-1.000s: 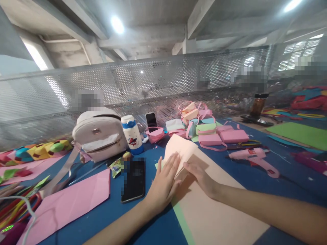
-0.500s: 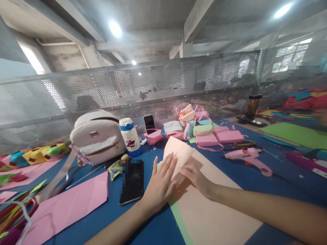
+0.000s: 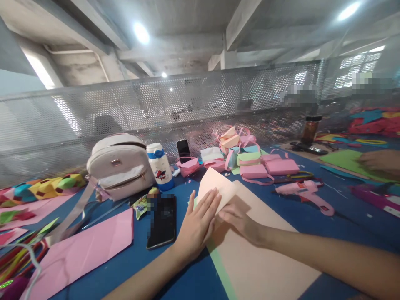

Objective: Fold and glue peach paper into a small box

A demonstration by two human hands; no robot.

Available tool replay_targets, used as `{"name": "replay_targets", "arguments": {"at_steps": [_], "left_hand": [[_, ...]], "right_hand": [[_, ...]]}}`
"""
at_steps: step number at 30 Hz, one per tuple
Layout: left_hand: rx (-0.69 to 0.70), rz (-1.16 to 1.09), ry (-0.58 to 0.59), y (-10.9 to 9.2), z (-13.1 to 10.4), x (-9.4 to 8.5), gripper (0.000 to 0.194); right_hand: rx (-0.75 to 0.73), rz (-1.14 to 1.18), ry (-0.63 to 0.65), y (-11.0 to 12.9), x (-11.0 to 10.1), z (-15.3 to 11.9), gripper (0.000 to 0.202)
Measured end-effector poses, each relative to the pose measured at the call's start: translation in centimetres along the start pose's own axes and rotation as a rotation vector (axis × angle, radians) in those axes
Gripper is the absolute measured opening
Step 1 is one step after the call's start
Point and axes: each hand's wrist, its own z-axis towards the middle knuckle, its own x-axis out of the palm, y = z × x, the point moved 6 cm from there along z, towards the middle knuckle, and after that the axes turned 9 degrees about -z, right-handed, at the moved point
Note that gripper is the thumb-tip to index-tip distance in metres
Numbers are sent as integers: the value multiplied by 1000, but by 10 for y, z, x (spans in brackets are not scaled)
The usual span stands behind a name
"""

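Left hand (image 3: 196,225), little finger spread, lies on peach paper (image 3: 227,192); right hand (image 3: 245,223) at its edge, pinch unclear

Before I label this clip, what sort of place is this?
Probably a paper-craft workroom, given the pistol-shaped pink plastic glue gun, small box-shaped pink paper bags and large peach paper sheet.

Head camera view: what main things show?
Table: one, blue, below
Screen: one, grey, behind
Backpack: one, whitish, back left
Bottle: one, white-blue, beside backpack
Phones: two, black, centre-left
Packet: one, green, left
Paper bags: several, multicoloured, back centre
Glue gun: one, pink, right
Jar: one, brown, back right
Pink sheets: several, pink, left
Green paper: several, right and centre
Peach paper: count unclear, front centre
Another's hand: one, far right
Left hand: one, on peach paper
Right hand: one, on peach paper
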Motion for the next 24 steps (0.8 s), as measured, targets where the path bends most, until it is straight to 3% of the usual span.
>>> {"name": "replay_targets", "arguments": {"at_steps": [2,10,24], "left_hand": [[3,-39,4,1,0,1,65],[0,-79,-19,2,2,-1,68],[56,102,-97,-1,3,-5,61]], "right_hand": [[-29,-10,66,4,4,0,49],[-43,48,98,11,7,1,47],[-42,-40,22,10,5,-2,48]]}}
